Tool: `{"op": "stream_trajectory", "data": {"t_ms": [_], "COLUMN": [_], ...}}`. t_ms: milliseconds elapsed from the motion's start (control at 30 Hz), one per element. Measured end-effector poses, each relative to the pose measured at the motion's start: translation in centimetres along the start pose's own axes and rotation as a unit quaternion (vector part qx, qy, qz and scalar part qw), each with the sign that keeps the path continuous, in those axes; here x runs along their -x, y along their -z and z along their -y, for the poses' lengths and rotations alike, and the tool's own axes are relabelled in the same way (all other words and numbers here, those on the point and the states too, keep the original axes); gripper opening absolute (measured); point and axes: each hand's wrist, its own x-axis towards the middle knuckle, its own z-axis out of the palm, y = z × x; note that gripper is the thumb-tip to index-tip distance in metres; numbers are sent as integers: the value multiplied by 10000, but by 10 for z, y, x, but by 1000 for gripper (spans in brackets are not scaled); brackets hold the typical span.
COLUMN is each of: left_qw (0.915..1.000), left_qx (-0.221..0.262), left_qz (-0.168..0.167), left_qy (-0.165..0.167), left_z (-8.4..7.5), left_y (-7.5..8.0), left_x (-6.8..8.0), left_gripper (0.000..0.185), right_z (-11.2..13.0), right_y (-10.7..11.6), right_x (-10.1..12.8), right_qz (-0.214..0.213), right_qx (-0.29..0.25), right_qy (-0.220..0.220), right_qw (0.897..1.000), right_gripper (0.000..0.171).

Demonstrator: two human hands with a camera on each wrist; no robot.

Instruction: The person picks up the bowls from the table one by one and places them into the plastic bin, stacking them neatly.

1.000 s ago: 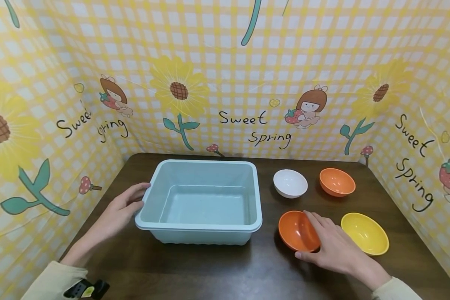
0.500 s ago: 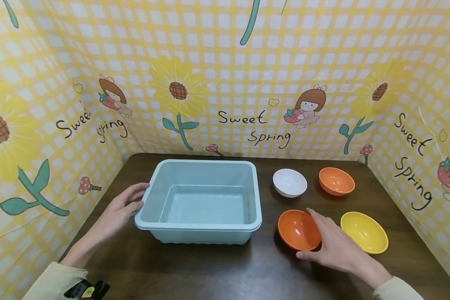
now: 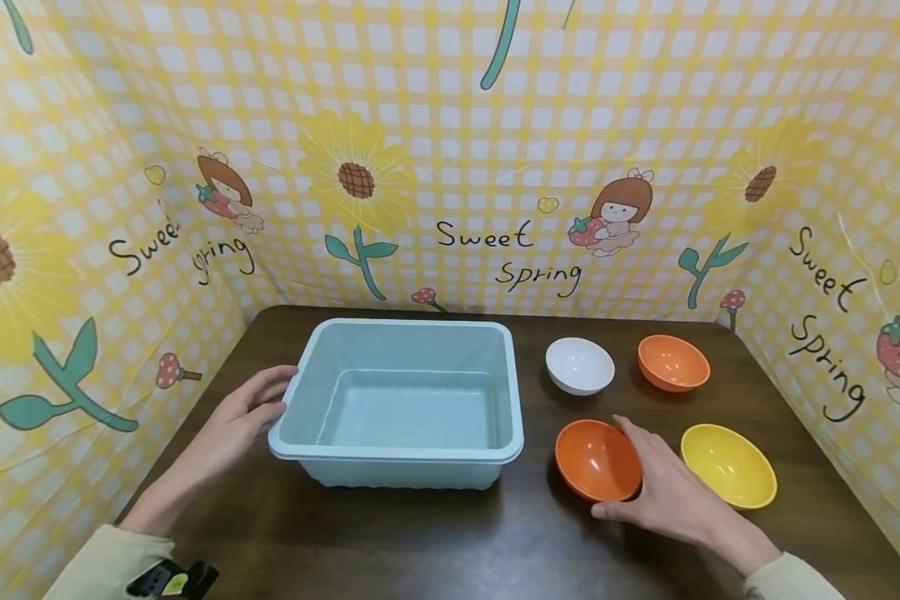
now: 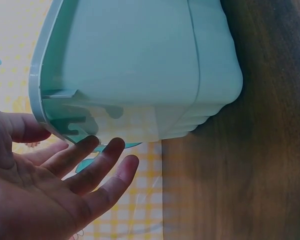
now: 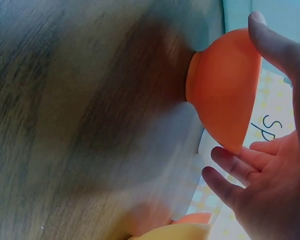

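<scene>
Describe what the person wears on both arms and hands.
Both hands, left hand and right hand, are bare, without gloves or rings. Each arm wears a pale beige long sleeve ending at the wrist. A black strap with a yellow-green tag sits at the left wrist.

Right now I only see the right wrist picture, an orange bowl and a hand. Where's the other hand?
Observer: The left hand touches the left end of a tub, fingers straight.
Operator: Is anything in the tub?
Observer: No, the head view shows it empty.
Operator: Are there more bowls?
Observer: Four in all: the orange bowl that the right hand touches, a yellow bowl beside it, and a white bowl and a second orange bowl behind.
</scene>
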Motion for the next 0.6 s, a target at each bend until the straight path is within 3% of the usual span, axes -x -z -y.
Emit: {"op": "stream_trajectory", "data": {"t_ms": [600], "left_qw": [9994], "left_qx": [229], "left_qz": [37], "left_qy": [-247], "left_z": [2], "left_y": [1], "left_x": [1], "left_gripper": [49], "right_z": [-4], "right_y": [-3], "right_x": [-4], "right_qz": [15], "right_qx": [-295], "right_qy": [-127], "right_qw": [9995], "right_gripper": [130]}}
